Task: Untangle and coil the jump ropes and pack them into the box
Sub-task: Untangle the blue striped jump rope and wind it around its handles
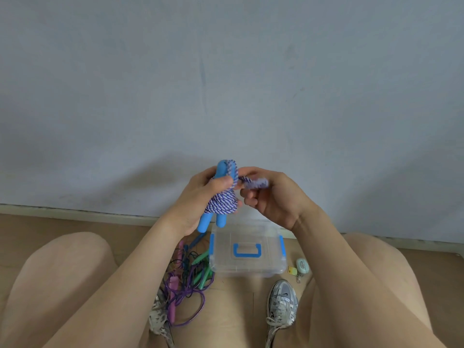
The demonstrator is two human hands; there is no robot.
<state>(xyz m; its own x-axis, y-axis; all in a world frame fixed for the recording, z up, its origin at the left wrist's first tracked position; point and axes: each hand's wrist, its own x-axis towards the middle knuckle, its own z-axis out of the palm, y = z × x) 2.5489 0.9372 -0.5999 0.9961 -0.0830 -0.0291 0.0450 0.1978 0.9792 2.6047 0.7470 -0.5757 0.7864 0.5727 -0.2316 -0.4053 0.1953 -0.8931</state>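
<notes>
I hold a blue-handled jump rope (222, 200) in the air above the floor; its blue-and-white braided cord is wound around the two handles. My left hand (200, 194) grips the wrapped bundle, thumb pressed on the cord. My right hand (271, 197) pinches a loop of the cord's loose end beside the handle tops. Below stands a clear plastic box (248, 251) with blue latches and handle, its lid shut. A tangle of other ropes (187, 275) with pink, green and purple parts lies on the floor left of the box.
A grey wall rises just behind the box. My knees frame the scene and my two shoes (281, 305) rest on the wooden floor. A small mint-green case (302, 265) and a yellow tag lie right of the box.
</notes>
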